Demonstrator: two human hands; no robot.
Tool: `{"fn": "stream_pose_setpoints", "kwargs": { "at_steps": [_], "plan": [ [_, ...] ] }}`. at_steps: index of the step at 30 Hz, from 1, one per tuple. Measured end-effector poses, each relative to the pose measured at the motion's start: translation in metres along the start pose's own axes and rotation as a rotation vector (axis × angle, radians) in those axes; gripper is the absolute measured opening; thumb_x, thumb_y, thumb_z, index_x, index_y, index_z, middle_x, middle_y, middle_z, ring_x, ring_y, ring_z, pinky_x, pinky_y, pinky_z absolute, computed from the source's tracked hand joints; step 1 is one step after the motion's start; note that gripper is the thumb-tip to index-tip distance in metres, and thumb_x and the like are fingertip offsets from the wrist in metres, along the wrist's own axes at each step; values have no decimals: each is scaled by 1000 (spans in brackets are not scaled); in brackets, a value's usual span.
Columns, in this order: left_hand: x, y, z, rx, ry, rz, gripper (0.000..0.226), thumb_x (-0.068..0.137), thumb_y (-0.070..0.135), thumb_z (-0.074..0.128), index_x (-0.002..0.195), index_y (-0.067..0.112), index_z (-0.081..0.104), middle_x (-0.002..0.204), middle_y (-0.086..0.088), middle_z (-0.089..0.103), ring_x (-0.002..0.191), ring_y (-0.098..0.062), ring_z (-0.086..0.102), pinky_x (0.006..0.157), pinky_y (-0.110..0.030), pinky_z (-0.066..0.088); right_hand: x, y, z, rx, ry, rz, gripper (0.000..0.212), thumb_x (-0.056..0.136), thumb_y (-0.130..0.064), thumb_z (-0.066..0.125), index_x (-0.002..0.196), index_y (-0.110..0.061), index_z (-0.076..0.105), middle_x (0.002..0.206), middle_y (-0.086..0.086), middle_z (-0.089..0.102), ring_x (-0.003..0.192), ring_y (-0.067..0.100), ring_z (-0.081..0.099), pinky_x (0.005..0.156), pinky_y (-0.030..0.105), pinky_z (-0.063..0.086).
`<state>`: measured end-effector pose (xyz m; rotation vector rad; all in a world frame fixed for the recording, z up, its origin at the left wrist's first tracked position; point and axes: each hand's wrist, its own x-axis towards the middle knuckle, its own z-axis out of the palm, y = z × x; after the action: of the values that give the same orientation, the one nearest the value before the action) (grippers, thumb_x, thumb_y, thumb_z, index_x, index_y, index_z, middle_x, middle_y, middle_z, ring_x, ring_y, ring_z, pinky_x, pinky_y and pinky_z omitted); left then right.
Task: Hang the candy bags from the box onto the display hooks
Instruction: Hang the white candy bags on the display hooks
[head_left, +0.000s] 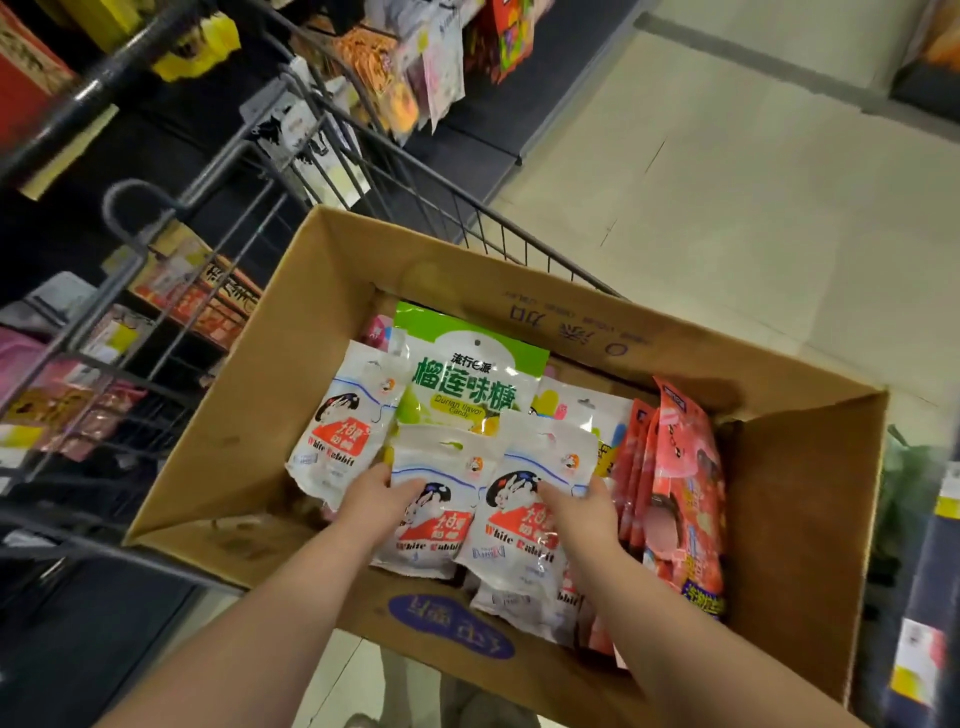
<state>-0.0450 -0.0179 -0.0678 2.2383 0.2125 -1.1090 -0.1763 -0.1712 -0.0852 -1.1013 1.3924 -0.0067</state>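
In the brown cardboard box (291, 395), one white plastic White Rabbit candy bag (441, 467) is gripped by the left hand (376, 501), a second white bag (514, 525) by the right hand (576, 512). A green durian bag (467, 374) is seen at their 12 o'clock, red bags (685, 493) at 3 o'clock.

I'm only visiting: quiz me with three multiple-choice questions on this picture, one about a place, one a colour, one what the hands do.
1. Where is the durian candy bag? A) on a hook B) in the cardboard box C) on the floor
2. The upright bags at the box's right are: A) blue B) black C) pink-red
3. Left hand and right hand are: A) each holding a White Rabbit bag B) lifting the box C) empty
1 B: it lies among bags inside. 2 C: their fronts are pink and red. 3 A: left holds the middle White Rabbit bag, right the right White Rabbit bag.
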Motion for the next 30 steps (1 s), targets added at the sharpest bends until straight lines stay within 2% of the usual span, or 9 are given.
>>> {"fn": "stream_pose_setpoints", "kwargs": {
  "at_steps": [4, 6, 8, 11, 13, 17, 21, 24, 30],
  "plan": [
    [-19, 6, -14, -109, -47, 89, 33, 93, 30, 56, 125, 21, 55, 117, 0, 64, 111, -27, 61, 97, -37, 47, -20, -23, 4, -101, -101, -126, 43, 89, -19, 61, 129, -17, 45, 91, 8, 71, 83, 33, 71, 78, 49, 59],
    [-28, 7, -29, -197, -13, 130, 33, 94, 31, 56, 126, 23, 56, 120, -1, 65, 112, -26, 61, 101, -42, 47, -30, -43, 6, -98, -151, -184, 29, 91, -16, 59, 118, -15, 49, 89, 11, 71, 73, 28, 73, 67, 41, 61],
    [-43, 9, -49, -301, 26, 145, 25, 97, 22, 53, 121, 24, 58, 116, -3, 67, 107, -26, 64, 97, -40, 50, -45, -66, 12, -95, -160, -259, 19, 91, -11, 57, 109, -16, 55, 86, 8, 70, 63, 18, 71, 53, 28, 57],
    [-70, 4, -85, -505, 72, 145, 17, 95, 20, 54, 107, 18, 68, 105, -9, 74, 93, -28, 71, 90, -43, 55, -77, -95, 32, -96, -249, -360, 13, 89, -19, 60, 101, -24, 59, 92, 9, 71, 77, 27, 71, 72, 42, 59],
    [-98, -5, -113, -642, 127, 177, 18, 95, 19, 53, 96, 16, 71, 93, -9, 76, 79, -22, 73, 77, -33, 59, -105, -107, 52, -113, -303, -448, 9, 85, -28, 66, 93, -28, 61, 88, 5, 73, 77, 25, 72, 78, 45, 58],
    [-156, -41, -171, -898, 283, 192, 27, 96, 28, 53, 90, 11, 72, 89, -17, 76, 74, -29, 72, 69, -34, 57, -178, -114, 100, -137, -475, -566, 6, 88, -24, 65, 93, -20, 63, 86, 10, 74, 70, 22, 73, 63, 34, 59],
    [-211, -120, -228, -1045, 512, 191, 35, 93, 39, 57, 102, 8, 71, 91, -14, 76, 84, -30, 73, 85, -44, 57, -263, -88, 156, -235, -650, -651, 8, 89, -26, 64, 89, -18, 66, 85, 10, 74, 72, 23, 72, 65, 35, 59],
    [-261, -195, -260, -1138, 688, 183, 43, 88, 46, 60, 109, 10, 70, 105, -13, 73, 98, -30, 70, 95, -46, 52, -331, -48, 196, -324, -781, -696, 11, 88, -30, 64, 85, -19, 68, 88, 10, 75, 81, 28, 72, 79, 45, 58],
    [-375, -366, -293, -1258, 990, 76, 31, 93, 35, 58, 91, 7, 70, 78, -12, 75, 75, -28, 71, 75, -38, 57, -469, 67, 263, -483, -1047, -733, 24, 93, -39, 55, 90, -19, 68, 93, 17, 73, 85, 34, 71, 81, 51, 57]
  ]
}}
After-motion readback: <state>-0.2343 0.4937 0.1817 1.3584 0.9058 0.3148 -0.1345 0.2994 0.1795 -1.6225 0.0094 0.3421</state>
